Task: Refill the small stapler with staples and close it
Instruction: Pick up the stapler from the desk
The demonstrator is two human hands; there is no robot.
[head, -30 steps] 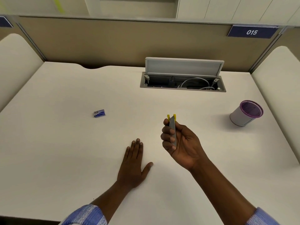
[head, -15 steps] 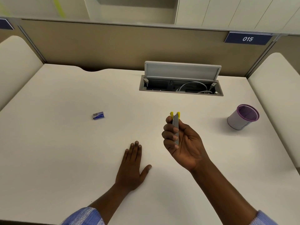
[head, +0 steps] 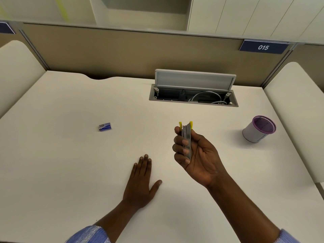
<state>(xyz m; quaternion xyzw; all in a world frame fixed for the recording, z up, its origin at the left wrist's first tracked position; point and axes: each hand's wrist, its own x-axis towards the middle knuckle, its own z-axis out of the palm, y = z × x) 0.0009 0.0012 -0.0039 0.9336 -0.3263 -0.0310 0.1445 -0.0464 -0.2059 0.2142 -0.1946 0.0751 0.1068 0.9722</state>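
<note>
My right hand holds a small stapler upright above the desk, fingers curled round its grey metal body. Two yellow plastic tips stick out past my fingertips at the top. My left hand lies flat on the white desk, palm down, fingers straight, to the left of the stapler and holding nothing. A small blue box of staples rests on the desk well to the left, apart from both hands.
A purple-rimmed mesh pen cup stands at the right. An open cable hatch with its lid raised sits at the back centre. A beige partition runs along the desk's far edge, with padded panels on both sides.
The hands and the stapler keep nearly the same pose. The camera has tipped slightly, so the whole scene sits a little lower in view.
</note>
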